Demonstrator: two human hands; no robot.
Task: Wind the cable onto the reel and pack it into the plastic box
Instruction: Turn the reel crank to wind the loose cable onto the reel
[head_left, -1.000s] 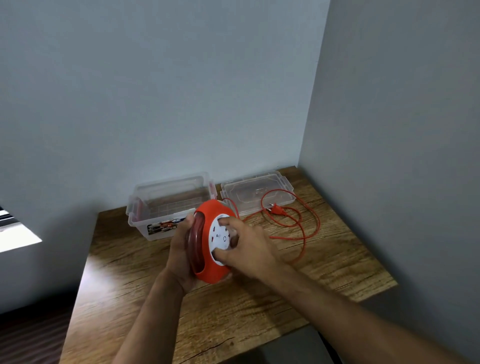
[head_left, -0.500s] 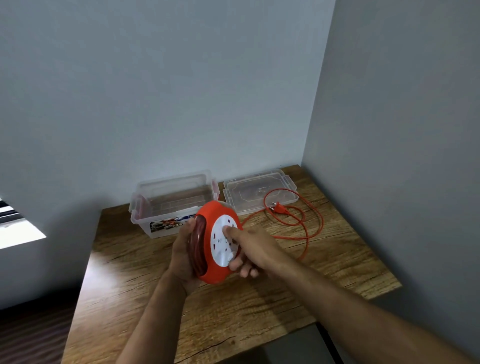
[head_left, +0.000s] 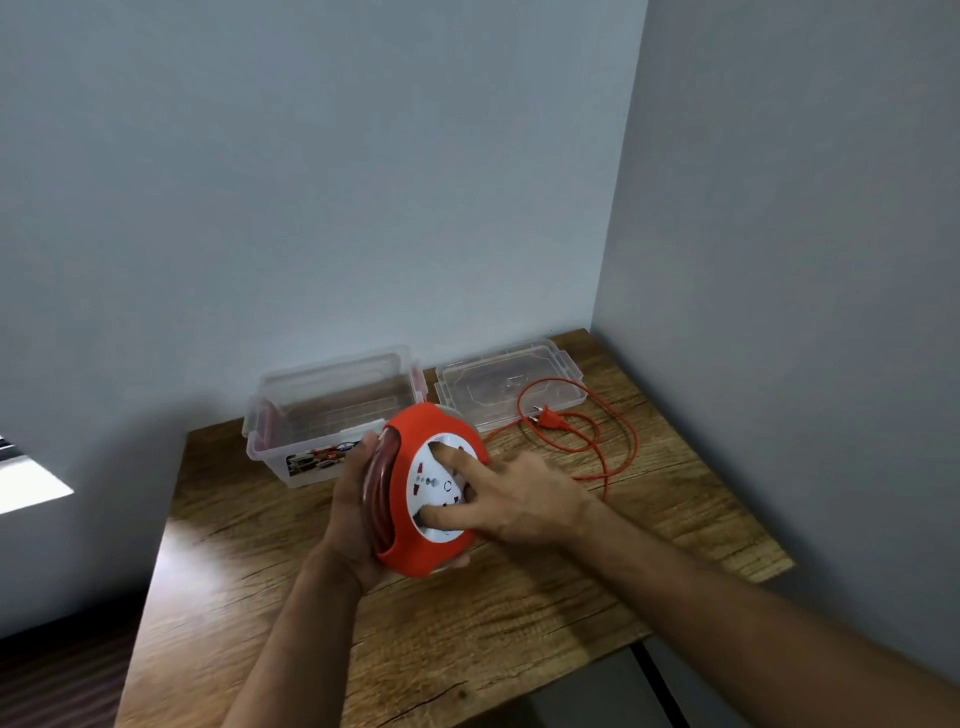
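While much of the cable (head_left: 597, 447) lies loose in loops on the wooden table (head_left: 467, 623), we hold the orange reel (head_left: 415, 493) upright just above the tabletop, our left hand (head_left: 353, 509) cupped around its back edge with the fingers wrapped on the rim, and our right hand (head_left: 519, 499) spread over the white socket face (head_left: 436, 488), index finger and thumb pressed onto it as if to turn it. The loose loops cross one another near the plug (head_left: 548, 420), which rests partly on the clear lid (head_left: 509, 382); we judge that winding fast could draw those crossings into a knot or drag the plug so that it catches the lid's edge and pulls the lid along. A slack feed might also pile unevenly in the groove and jam the spool. Our fingertips have only a smooth face to push on, so they could slip. The open plastic box (head_left: 332, 410) stands just behind the reel, empty as far as we can see; a bulging, badly wound reel may sit awkwardly inside it.
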